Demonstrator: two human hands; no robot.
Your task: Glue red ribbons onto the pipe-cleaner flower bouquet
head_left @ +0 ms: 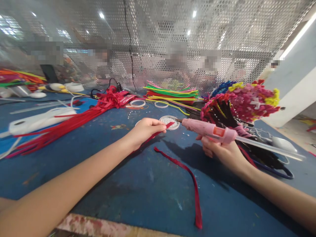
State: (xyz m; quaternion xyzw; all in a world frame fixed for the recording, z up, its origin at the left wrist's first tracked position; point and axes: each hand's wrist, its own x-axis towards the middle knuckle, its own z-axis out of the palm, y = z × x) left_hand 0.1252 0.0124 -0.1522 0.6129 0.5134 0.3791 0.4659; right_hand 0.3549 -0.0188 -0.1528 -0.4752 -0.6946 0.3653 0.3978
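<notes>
My left hand (149, 130) pinches a red ribbon (170, 124) near its end, which points toward a shallow round dish of small white beads (172, 124). The rest of that ribbon hangs below my fingers and wrist. In my right hand (218, 149) is a pink glue gun (208, 129), gripped by its handle. A clear glue stick (270, 147) sticks out of its back. The nozzle comes down by the right side of the bead dish, close to the ribbon's end; whether it touches anything I cannot tell. A second red ribbon (184, 166) lies loose on the table between my forearms.
Bundled red ribbons (93, 117) and a white power strip (44, 119) lie left. Colourful pipe cleaners (171, 93) are stacked at the back, with white rings (137, 103) before them. Fuzzy flowers (249, 102) stand right, over black stems. A perforated metal screen (150, 39) rises behind the blue table (128, 194).
</notes>
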